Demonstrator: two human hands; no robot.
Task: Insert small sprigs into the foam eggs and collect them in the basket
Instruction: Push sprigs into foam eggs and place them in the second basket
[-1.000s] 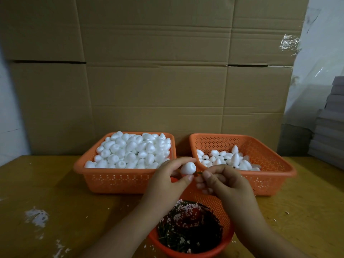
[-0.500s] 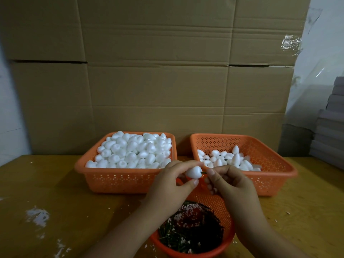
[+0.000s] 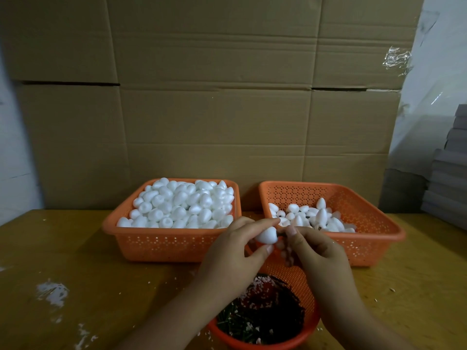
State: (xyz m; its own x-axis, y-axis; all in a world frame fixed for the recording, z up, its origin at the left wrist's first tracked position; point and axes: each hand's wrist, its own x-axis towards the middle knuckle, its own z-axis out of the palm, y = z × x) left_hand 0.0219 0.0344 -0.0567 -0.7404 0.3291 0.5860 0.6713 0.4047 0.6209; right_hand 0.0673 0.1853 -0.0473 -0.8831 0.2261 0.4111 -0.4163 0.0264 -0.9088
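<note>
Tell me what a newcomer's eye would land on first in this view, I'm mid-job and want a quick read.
Probably the left orange basket, heaped with white foam eggs, beside the right orange basket, which holds only a small pile. Next, at centre front, the left hand pinches one foam egg while the right hand presses a dark sprig at its end. Below them sits a round orange basket of dark sprigs.
</note>
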